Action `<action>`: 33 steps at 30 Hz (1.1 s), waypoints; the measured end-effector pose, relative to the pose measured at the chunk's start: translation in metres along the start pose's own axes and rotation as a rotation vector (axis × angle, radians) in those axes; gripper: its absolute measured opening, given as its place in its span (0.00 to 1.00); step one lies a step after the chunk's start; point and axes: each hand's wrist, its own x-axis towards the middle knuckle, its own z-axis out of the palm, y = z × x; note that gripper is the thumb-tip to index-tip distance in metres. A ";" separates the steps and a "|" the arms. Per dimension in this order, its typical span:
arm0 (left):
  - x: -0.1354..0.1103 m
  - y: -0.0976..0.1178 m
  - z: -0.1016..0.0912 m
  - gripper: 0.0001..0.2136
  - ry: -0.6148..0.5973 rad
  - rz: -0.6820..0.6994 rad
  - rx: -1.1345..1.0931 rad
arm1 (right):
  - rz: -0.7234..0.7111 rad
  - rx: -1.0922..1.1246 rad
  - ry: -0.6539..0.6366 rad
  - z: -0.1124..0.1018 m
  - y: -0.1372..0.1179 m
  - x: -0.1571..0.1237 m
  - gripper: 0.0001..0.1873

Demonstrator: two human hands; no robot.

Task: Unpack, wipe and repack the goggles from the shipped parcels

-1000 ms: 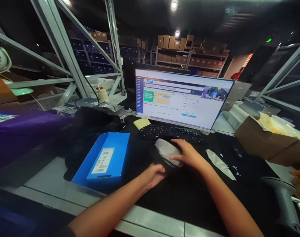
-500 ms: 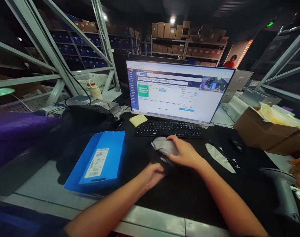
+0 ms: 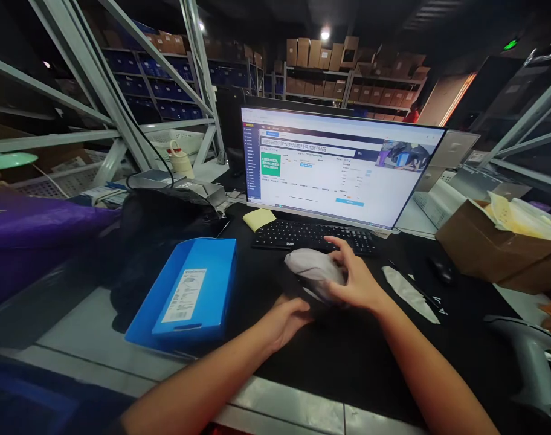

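A light grey, rounded object (image 3: 312, 264) with a dark underside is between my hands, above the black mat in front of the keyboard (image 3: 298, 234). My right hand (image 3: 354, 281) is curved around its right side, thumb against the grey surface and forefinger lifted. Under its lower left side, my left hand (image 3: 287, 326) has the thumb stretched out; its other fingers are partly hidden beneath the dark part. I cannot make out the object's kind. To the left lies a blue box (image 3: 228, 284) with a white printed label (image 3: 185, 296) on top.
A monitor (image 3: 312, 181) stands behind the keyboard, a yellow pad (image 3: 258, 220) at its left. On the right lie a pale flat cover (image 3: 409, 293), a black mouse (image 3: 441, 270), a grey handheld scanner (image 3: 531, 362) and a cardboard box (image 3: 479, 244). A purple bag (image 3: 44, 223) is far left.
My right hand has opened slightly and shifted on the grey object, its forefinger now raised. More of the grey surface shows. The whole view has moved a little.
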 end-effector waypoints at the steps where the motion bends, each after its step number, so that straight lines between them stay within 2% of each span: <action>1: 0.000 0.001 0.000 0.17 0.005 0.003 -0.004 | 0.002 0.093 0.027 -0.001 0.000 0.000 0.43; 6: 0.003 0.003 -0.002 0.12 0.016 -0.082 -0.024 | 0.083 0.404 0.253 0.003 0.004 0.003 0.35; 10: 0.004 0.004 -0.004 0.11 0.032 -0.104 -0.005 | 0.081 0.655 0.412 0.000 0.010 0.008 0.31; 14: 0.005 0.005 -0.009 0.07 0.099 -0.062 0.069 | 0.096 0.801 0.672 -0.025 0.013 0.008 0.23; 17: 0.005 0.006 -0.010 0.06 0.143 -0.046 0.146 | 0.080 0.842 0.779 -0.048 0.017 0.005 0.20; 19: 0.004 0.008 -0.009 0.10 0.157 -0.061 0.204 | 0.049 0.890 0.832 -0.056 0.018 0.004 0.20; 22: 0.003 0.011 -0.006 0.17 0.153 -0.113 0.303 | 0.044 0.938 0.910 -0.058 0.020 0.005 0.24; 25: 0.003 0.017 -0.006 0.20 0.148 -0.155 0.435 | 0.076 0.925 0.956 -0.058 0.025 0.009 0.25; 27: 0.005 0.023 -0.009 0.20 0.154 -0.151 0.547 | 0.082 0.897 0.948 -0.064 0.031 0.011 0.21; 30: 0.008 0.034 -0.015 0.17 0.177 -0.087 0.755 | 0.087 0.845 0.862 -0.083 0.040 0.009 0.16; 33: 0.011 0.043 -0.018 0.14 0.158 0.028 0.995 | 0.143 0.683 0.734 -0.106 0.043 -0.001 0.17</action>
